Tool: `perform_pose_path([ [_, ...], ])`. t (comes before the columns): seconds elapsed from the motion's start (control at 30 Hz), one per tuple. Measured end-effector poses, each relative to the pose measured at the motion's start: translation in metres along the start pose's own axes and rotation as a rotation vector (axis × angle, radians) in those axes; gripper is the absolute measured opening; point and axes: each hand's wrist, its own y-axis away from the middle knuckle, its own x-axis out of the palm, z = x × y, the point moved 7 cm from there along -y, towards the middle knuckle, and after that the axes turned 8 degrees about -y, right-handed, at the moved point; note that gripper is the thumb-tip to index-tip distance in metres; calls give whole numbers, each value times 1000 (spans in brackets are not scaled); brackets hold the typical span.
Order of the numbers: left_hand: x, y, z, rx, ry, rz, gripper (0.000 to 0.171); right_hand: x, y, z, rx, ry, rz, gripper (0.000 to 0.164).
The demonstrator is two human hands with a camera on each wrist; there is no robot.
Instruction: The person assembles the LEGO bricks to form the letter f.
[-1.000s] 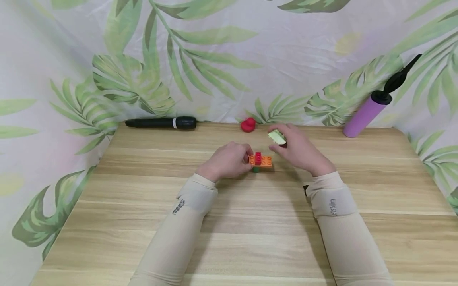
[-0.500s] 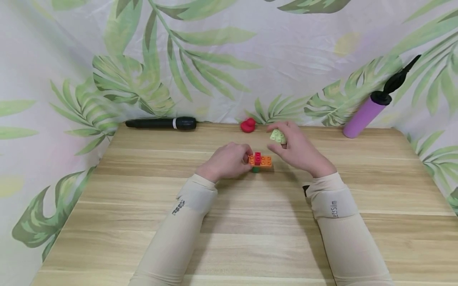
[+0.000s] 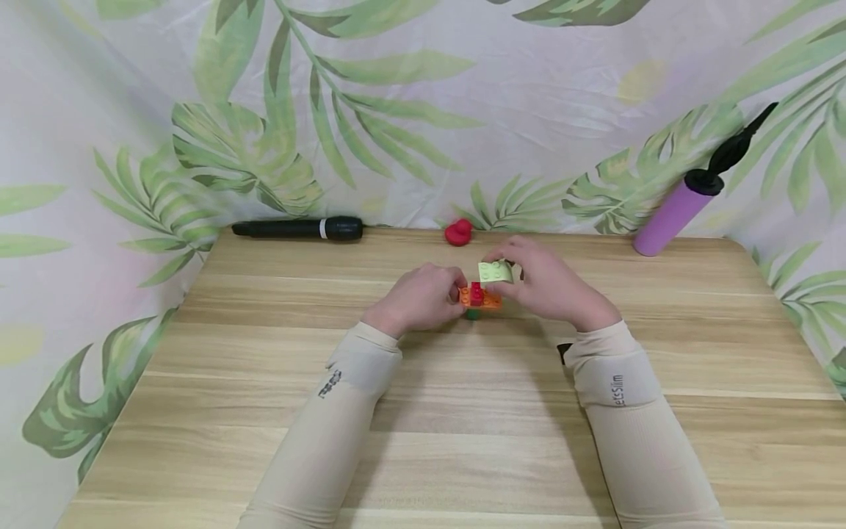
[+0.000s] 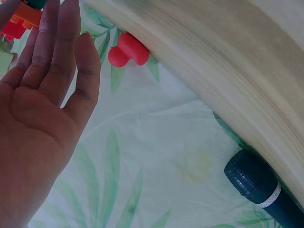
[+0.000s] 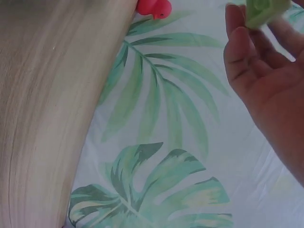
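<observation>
In the head view my left hand (image 3: 423, 297) grips the left end of a small toy-brick stack on the table. The stack has an orange brick (image 3: 491, 301) with a red brick (image 3: 476, 295) on top and a green brick (image 3: 472, 314) underneath. My right hand (image 3: 551, 283) pinches a pale green toy brick (image 3: 494, 272), studs up, with one curved side. It is held just above the stack's right part and overlaps it in this view. In the right wrist view the pale green brick (image 5: 267, 10) sits between thumb and fingers, partly cut off by the frame.
A red rubber duck (image 3: 458, 232) sits at the table's back edge. A black microphone-shaped object (image 3: 297, 228) lies back left; a purple hand pump (image 3: 677, 213) leans at the back right against leaf-patterned cloth. A small black object (image 3: 564, 353) peeks out beside the right sleeve.
My right hand has turned the pale green brick until its studs face up and brought it left and nearer, over the stack. The left hand and the stack have stayed put.
</observation>
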Motion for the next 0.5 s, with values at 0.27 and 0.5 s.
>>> perform_pose_path([
  [0.27,0,0,0,5,14,-7,27,5,-2,2,-16,4,29,33],
  [0.5,-2,1,-1,2,17,-8,26,7,-2,4,2,42,36,31],
])
